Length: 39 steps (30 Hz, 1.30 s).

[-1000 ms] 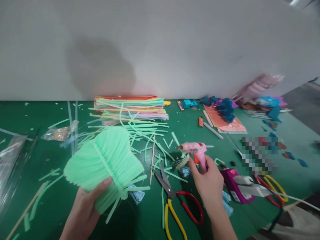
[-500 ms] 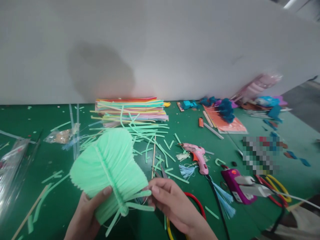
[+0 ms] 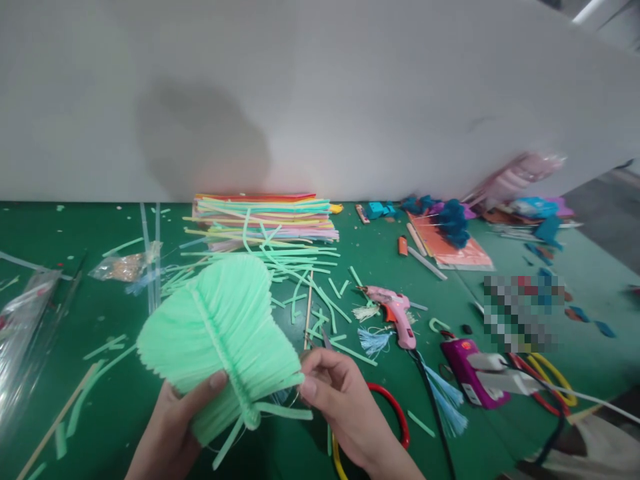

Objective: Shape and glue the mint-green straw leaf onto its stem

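Leaf-shaped piece [image 3: 245, 320]: mint green, fanned out above and between your hands
Left hand [image 3: 173, 423]: you clasp its lower left, thumb beside the midrib [image 3: 213, 328]
Right hand [image 3: 345, 413]: you pinch its lower-right edge between thumb and forefinger

One head cam, facing fwd & down, hands [image 3: 173, 423] near btm, table [image 3: 385, 263] beyond, wall [image 3: 350, 100] at back.
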Each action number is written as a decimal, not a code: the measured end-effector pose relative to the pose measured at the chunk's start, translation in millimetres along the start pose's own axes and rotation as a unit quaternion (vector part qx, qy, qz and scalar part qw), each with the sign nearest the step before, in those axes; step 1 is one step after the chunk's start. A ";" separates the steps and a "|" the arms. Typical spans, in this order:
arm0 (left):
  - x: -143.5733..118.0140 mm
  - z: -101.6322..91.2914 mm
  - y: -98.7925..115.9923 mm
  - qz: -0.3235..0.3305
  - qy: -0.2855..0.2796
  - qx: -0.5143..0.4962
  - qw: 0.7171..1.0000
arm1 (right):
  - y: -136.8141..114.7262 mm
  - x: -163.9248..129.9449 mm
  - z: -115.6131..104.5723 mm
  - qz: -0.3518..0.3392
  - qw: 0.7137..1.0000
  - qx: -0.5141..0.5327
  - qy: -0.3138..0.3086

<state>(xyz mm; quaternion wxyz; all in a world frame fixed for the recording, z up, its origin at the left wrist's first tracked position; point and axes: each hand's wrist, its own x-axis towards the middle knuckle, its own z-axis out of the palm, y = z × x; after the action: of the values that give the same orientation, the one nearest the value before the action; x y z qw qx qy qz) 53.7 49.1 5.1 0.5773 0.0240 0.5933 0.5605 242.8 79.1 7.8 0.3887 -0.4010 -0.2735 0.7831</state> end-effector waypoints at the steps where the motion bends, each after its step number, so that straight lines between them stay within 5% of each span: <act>1: -0.1 0.0 -0.1 0.003 -0.002 0.002 1.000 | -1.4 -1.0 0.3 -0.014 1.000 -0.014 0.010; 8: 1.7 -3.2 -2.8 0.007 0.006 0.005 1.000 | -4.3 -4.3 1.7 -0.065 0.994 -0.084 0.037; 21: 2.0 -5.1 -0.5 0.017 -0.005 0.031 0.999 | -6.6 -0.8 6.1 -0.048 0.990 -0.107 0.084; 30: 1.9 -1.5 -0.2 0.042 0.006 0.044 0.998 | -5.9 4.1 2.9 -0.094 0.960 -0.250 0.087; 39: 4.4 -5.3 -0.7 0.028 0.010 0.037 0.999 | -4.0 4.9 1.5 -0.121 0.949 -0.279 0.078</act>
<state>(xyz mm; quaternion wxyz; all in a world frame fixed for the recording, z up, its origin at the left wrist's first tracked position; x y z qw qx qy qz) 48.9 48.4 0.2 0.5544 0.0564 0.6183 0.5543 241.3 85.2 9.5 0.3731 -0.5176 -0.4960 0.5889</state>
